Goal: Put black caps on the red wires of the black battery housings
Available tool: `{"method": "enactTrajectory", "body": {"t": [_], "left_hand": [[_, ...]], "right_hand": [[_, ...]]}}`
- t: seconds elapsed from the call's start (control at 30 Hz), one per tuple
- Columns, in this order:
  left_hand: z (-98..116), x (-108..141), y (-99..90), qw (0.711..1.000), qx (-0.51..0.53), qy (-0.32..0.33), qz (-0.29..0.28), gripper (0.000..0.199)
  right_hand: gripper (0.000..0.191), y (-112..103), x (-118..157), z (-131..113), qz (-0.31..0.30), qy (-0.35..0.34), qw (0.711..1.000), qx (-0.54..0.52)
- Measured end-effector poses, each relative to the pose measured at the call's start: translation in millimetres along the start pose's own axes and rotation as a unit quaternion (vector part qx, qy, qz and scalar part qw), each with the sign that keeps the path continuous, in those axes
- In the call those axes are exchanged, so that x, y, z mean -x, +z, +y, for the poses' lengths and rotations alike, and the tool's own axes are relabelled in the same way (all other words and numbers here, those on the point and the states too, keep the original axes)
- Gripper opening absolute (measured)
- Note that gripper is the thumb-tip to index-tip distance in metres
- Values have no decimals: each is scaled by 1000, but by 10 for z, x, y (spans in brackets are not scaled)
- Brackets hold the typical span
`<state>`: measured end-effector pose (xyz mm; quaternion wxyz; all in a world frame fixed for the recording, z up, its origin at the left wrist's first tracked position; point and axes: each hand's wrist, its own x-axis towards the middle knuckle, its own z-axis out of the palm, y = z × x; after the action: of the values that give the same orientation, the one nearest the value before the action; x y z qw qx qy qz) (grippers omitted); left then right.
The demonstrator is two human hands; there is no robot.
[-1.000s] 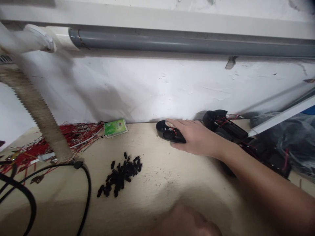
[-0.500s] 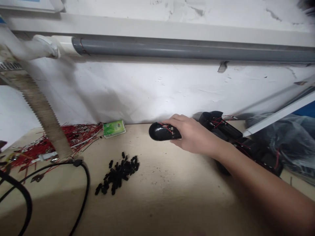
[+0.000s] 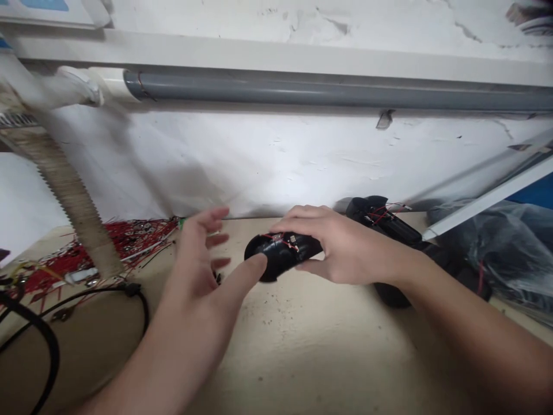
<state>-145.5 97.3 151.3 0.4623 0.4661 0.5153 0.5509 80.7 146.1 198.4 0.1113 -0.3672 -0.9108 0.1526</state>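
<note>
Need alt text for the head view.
The right hand holds a wired black housing over a pale table; the left hand is open, thumb overlapping the housing. A heap of red wires lies left, more black parts right.

One head-worn camera looks forward and down, from close above, across a pale wood-grain tabletop point(image 3: 328, 346) toward a scuffed white wall point(image 3: 259, 161).
</note>
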Motion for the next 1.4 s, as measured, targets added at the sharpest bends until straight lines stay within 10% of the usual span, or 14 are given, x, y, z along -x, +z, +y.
{"method": "enactTrajectory", "body": {"t": [0.17, 0.33, 0.43, 0.5, 0.67, 0.9, 1.1, 1.4], "left_hand": [[-317, 275, 61, 959, 149, -204, -126, 76], [-469, 438, 201, 936, 239, -247, -82, 64], [-563, 467, 240, 947, 217, -224, -76, 64], [-617, 495, 234, 964, 161, -192, -87, 64], [-698, 512, 192, 983, 105, -132, -74, 66], [-747, 486, 209, 980, 157, -106, -68, 54], [-803, 591, 170, 960, 183, -68, -201, 62], [-780, 529, 168, 944, 209, -101, -233, 58]], "right_hand": [[57, -41, 71, -176, -39, -29, 999, 13], [93, -166, 203, -320, 22, 17, 990, 140], [47, -315, 222, -453, 147, 119, 977, 103], [25, -324, 235, -496, 85, 237, 967, 31], [64, 123, 345, -423, -180, 403, 860, -257], [48, 801, 140, -558, 193, 342, 620, -680], [64, 893, -14, -589, 245, 389, 620, -636], [53, 1009, 66, -490, 254, 340, 601, -677]]}}
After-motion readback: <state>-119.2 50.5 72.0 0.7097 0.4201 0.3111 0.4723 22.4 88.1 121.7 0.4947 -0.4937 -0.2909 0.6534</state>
